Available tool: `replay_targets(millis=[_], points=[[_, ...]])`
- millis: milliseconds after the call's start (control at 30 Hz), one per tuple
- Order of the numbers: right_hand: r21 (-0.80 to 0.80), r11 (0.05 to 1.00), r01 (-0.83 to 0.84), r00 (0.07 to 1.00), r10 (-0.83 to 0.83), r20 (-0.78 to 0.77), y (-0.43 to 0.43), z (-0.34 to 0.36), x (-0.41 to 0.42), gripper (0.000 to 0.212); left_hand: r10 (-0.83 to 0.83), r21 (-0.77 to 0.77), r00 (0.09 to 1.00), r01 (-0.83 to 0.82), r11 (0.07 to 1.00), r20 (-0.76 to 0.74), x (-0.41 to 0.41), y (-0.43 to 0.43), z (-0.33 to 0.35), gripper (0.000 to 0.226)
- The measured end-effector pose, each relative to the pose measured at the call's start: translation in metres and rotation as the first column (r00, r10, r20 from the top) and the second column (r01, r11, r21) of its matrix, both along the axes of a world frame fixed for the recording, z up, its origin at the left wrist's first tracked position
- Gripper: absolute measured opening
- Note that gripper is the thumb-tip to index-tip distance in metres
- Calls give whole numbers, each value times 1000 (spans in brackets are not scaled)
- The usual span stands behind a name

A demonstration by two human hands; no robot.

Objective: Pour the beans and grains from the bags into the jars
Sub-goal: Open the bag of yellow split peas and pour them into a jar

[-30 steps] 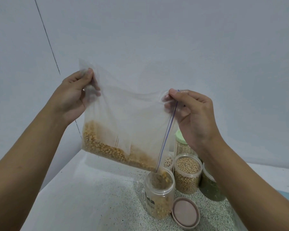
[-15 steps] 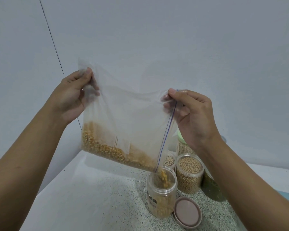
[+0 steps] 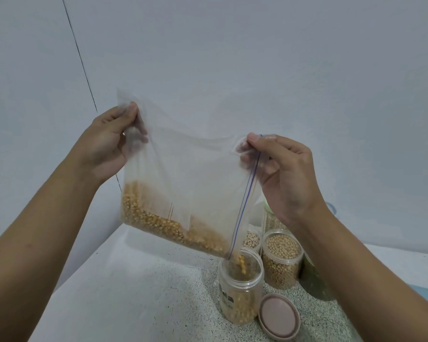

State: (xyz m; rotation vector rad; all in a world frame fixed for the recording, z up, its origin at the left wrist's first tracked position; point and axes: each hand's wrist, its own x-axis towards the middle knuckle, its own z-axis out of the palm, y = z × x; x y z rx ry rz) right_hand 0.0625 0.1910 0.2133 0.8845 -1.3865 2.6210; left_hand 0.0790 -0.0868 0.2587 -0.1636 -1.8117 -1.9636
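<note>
The left hand (image 3: 109,144) pinches the top corner of a clear zip bag (image 3: 195,174), thumb and fingers closed on the plastic. The right hand (image 3: 287,174) grips the bag's blue zip edge in the same way, holding the mouth up. The bag hangs tilted between them above the bench (image 3: 146,292), with its lowest corner just over the open jar (image 3: 240,290). A thin stream of yellow kernels (image 3: 158,223) drops from that corner into the jar.

As for progress, this pour looks to be in its early or middle part. The jar holds kernels in its lower part (the exact level is hard to read through the label), while a thick band lies along the bag's lower edge. The pink lid (image 3: 278,315) lies flat on the bench just beside the jar, not yet put on.

Behind it, a jar of pale beans (image 3: 280,257) stands full and uncovered, and a smaller jar (image 3: 251,240) holds something similar. A green-lidded jar (image 3: 274,218) and a dark green jar (image 3: 316,282) also look filled, though the right forearm partly hides them. No other bags show, so this may be among the last pours.
</note>
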Motion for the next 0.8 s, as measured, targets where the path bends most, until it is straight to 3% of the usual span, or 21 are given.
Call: replay_targets(millis=[800], points=[[-3, 1000, -11, 1000, 11, -8, -10, 3, 5, 24, -12, -6, 1000, 12, 1000, -16, 1, -7, 7, 26]])
